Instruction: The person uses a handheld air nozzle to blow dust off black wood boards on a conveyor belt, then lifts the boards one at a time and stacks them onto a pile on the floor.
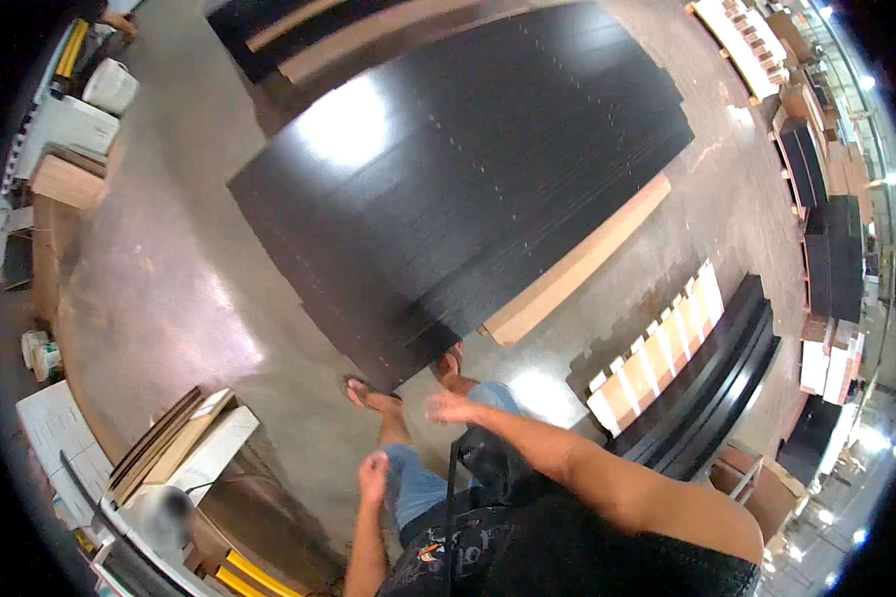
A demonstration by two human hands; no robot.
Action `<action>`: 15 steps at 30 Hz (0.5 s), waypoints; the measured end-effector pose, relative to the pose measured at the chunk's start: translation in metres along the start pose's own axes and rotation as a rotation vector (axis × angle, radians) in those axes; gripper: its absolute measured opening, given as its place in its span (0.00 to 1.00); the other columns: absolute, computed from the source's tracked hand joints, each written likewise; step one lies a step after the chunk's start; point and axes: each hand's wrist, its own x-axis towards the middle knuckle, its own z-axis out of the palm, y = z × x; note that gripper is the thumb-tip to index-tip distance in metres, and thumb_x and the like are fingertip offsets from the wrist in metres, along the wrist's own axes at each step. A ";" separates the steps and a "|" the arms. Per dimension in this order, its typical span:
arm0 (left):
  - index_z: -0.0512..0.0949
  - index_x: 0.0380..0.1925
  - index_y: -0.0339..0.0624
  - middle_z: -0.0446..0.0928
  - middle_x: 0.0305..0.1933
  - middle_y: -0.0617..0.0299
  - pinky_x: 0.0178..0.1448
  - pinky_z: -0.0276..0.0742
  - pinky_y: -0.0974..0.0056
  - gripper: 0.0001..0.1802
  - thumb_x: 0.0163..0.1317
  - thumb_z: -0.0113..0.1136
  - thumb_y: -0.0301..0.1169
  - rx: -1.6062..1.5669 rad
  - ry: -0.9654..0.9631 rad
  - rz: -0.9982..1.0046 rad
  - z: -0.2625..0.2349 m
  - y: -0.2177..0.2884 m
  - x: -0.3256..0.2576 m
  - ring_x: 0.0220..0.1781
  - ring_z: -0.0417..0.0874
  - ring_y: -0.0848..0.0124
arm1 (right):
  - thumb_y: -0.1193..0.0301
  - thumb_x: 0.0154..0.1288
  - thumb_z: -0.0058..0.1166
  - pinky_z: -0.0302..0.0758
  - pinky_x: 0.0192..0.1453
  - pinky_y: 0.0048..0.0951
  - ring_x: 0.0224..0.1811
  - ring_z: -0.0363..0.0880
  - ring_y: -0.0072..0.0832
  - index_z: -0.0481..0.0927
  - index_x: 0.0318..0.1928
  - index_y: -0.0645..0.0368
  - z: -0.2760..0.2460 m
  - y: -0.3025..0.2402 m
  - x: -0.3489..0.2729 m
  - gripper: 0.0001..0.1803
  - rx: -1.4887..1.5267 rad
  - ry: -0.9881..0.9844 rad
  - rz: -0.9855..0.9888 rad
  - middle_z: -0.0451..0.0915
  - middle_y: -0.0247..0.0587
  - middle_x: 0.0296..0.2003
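Observation:
My left hand (pixel 373 476) hangs beside my left thigh, touching nothing that I can see. Its fingers point down and are partly hidden, so how far they are closed is unclear. My right hand (pixel 451 406) is held in front of my body, slightly blurred, its fingers loosely apart with nothing in them. Both hands are apart from the large stack of black boards (pixel 488 149) in front of me, whose near corner reaches my feet. The top boards carry rows of small holes. A long tan wooden piece (pixel 577 261) shows along the stack's right side.
Right of me lie long black panels (pixel 712 383) beside a row of tan and white blocks (pixel 657 348). At lower left, a white cart or bench (pixel 204 448) holds flat boards. More black boards (pixel 269 30) lie beyond the stack; pallets and cartons (pixel 816 149) line the right.

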 end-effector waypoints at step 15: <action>0.90 0.42 0.33 0.92 0.40 0.55 0.52 0.85 0.63 0.25 0.77 0.64 0.49 -0.769 0.583 0.028 0.026 -0.171 -0.329 0.43 0.92 0.70 | 0.54 0.82 0.59 0.76 0.36 0.28 0.30 0.79 0.22 0.78 0.71 0.59 0.114 -0.202 -0.226 0.28 -0.513 -0.627 0.040 0.80 0.31 0.29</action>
